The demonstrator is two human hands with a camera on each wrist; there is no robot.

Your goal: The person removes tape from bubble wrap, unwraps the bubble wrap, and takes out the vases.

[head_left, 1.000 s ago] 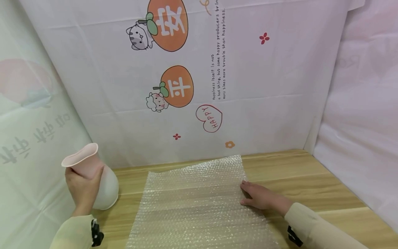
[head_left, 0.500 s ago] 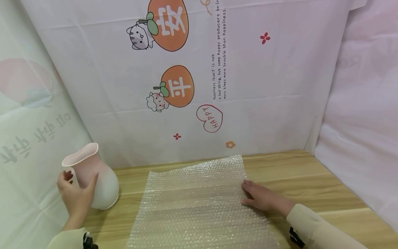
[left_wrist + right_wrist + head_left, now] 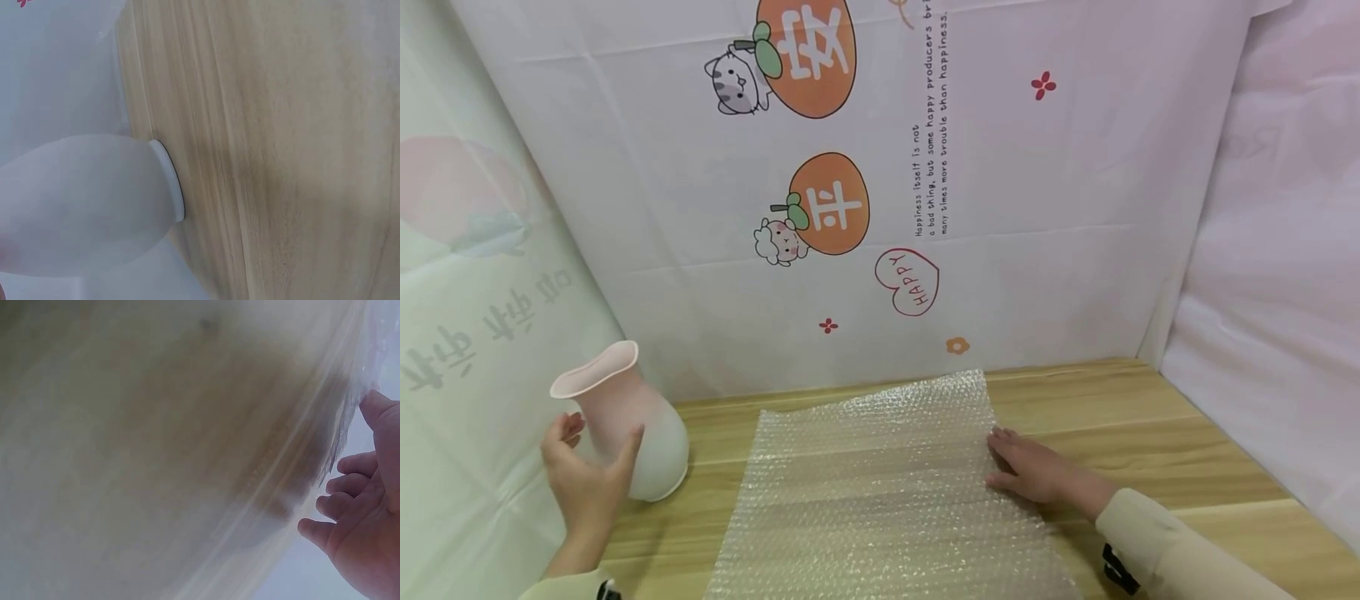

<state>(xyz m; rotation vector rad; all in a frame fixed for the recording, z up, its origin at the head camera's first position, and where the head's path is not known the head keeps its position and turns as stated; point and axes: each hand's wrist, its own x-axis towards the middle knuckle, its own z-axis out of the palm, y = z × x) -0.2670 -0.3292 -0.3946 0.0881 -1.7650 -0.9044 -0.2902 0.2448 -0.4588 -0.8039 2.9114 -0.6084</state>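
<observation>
A pink-and-white vase [image 3: 655, 425] with a wavy rim stands upright at the left of the table; the left wrist view shows its white base [image 3: 167, 181] on the wood. My left hand [image 3: 583, 487] is beside it, thumb and fingers spread around the near side without gripping. A sheet of clear bubble wrap [image 3: 865, 492] lies flat in the middle of the table. Along its right edge rests my right hand [image 3: 1037, 471], fingers extended. In the right wrist view the right hand [image 3: 369, 506] shows its fingers apart, close to the wrap's edge.
The wooden table [image 3: 1187, 467] extends to the right of the wrap. A white printed cloth [image 3: 1037, 275] hangs behind the table, with more cloth at the left [image 3: 482, 433] and right [image 3: 1285, 333] sides.
My left hand has loosened its grip on the vase's neck and drawn back slightly to the left. The vase has stayed in place. The right hand remains at the wrap's edge.
</observation>
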